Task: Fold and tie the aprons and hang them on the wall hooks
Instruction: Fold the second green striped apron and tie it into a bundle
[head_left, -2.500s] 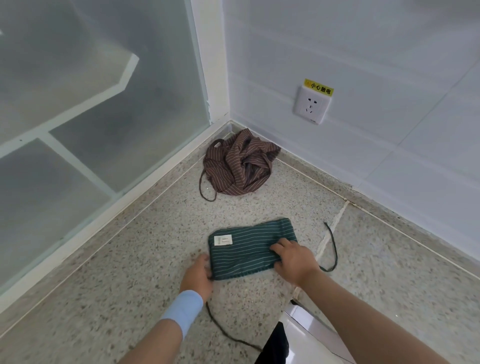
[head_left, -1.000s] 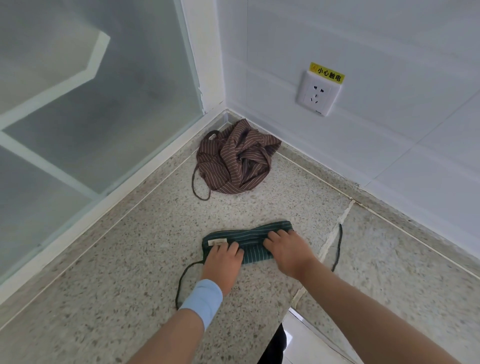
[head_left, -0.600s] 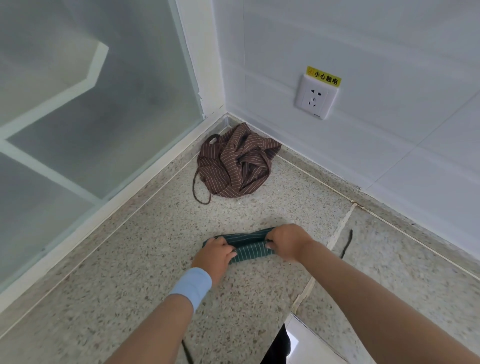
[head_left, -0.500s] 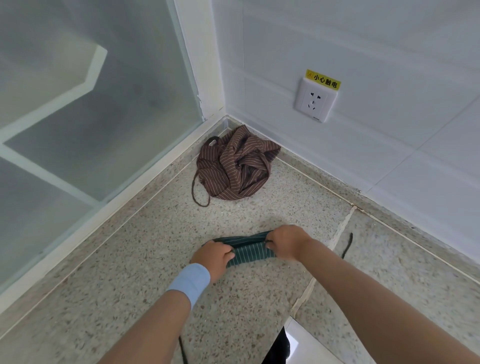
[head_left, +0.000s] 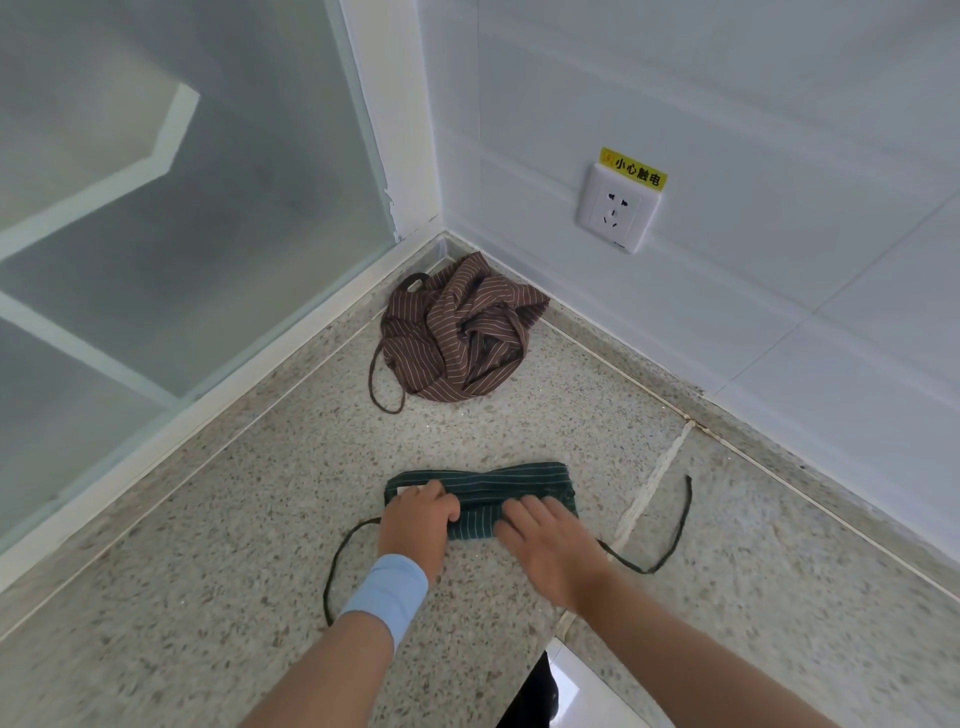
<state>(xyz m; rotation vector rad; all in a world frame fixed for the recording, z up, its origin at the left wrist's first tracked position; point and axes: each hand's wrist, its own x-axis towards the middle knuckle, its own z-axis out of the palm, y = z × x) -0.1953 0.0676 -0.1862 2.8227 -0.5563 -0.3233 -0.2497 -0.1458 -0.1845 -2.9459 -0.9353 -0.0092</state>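
1. Green striped apron (head_left: 498, 486) lies on the speckled floor (head_left: 218, 545), folded into a narrow strip running 9 to 3 o'clock.
2. Left grip (head_left: 415, 519) sits on the strip's 9 o'clock end with its fingers bent down over the cloth. The thumb is hidden, so I cannot tell whether it pinches the fold or only presses on it. Pale blue wristband (head_left: 387, 592) on that wrist.
3. Right grip (head_left: 550, 540) rests palm down on the 3 o'clock half, fingers fairly straight and spread, pressing the cloth and clasping nothing.
4. The strip shows between the two grips and past their fingertips at 12 o'clock.
5. Left tie string (head_left: 332, 571) loops out toward 7 o'clock; right tie string (head_left: 680, 530) curves off toward 3 o'clock, across a floor joint.
6. Brown striped apron (head_left: 457, 338) is crumpled in the wall corner, well apart at 12 o'clock from the green one.
7. Wall socket (head_left: 618, 208) with a yellow label (head_left: 634, 174) at 1 o'clock.
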